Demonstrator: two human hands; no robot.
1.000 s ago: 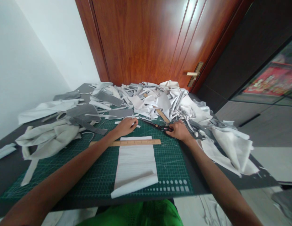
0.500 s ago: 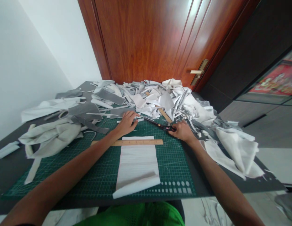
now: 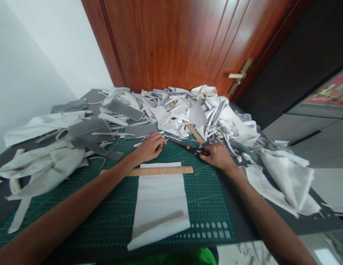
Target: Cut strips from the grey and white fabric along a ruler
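My right hand is wrapped around the black handles of a pair of scissors. The scissors lie low over the mat, blades pointing left toward the scraps. Close to the blade tips, my left hand rests with its fingers curled together; a bit of white shows at the fingertips, too small to make out. Nearer to me lies a sheet of white lined cloth or paper, its near edge folded over. A wooden ruler crosses the sheet near its far edge, its left end under my left forearm.
A green cutting mat covers the middle of the dark table. Behind it is a heap of white and grey fabric scraps, with a second wooden ruler partly buried. Crumpled cloth lies left, more white cloth right. A wooden door stands behind.
My left hand's fingers have drawn in from spread to curled. My right hand keeps hold of the scissors in nearly the same place. The view has shifted slightly.
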